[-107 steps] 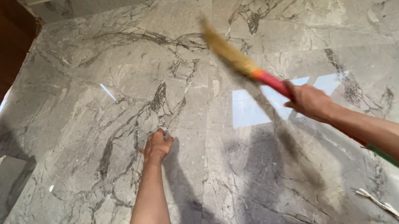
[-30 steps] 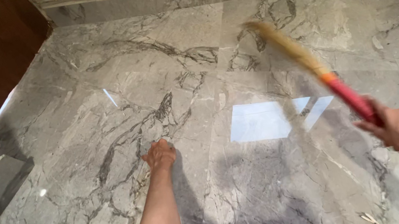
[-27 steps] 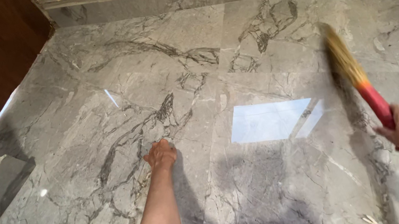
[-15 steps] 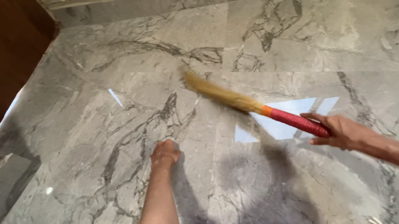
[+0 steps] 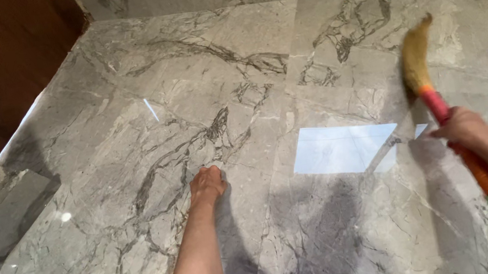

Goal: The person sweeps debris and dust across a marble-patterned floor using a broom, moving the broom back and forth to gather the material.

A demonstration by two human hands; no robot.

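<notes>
— What is that in your right hand [image 5: 466,128]?
— You hold a broom [image 5: 448,121]. Its soft yellow bristles point up and away from you, over the grey floor. The handle is red near the bristles, then orange, then green near you. It leans at a slant.

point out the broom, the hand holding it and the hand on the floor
broom [image 5: 416,60]: head view, on the straw bristles
right hand [image 5: 466,128]: head view, on its back
left hand [image 5: 207,184]: head view, on its back
</notes>
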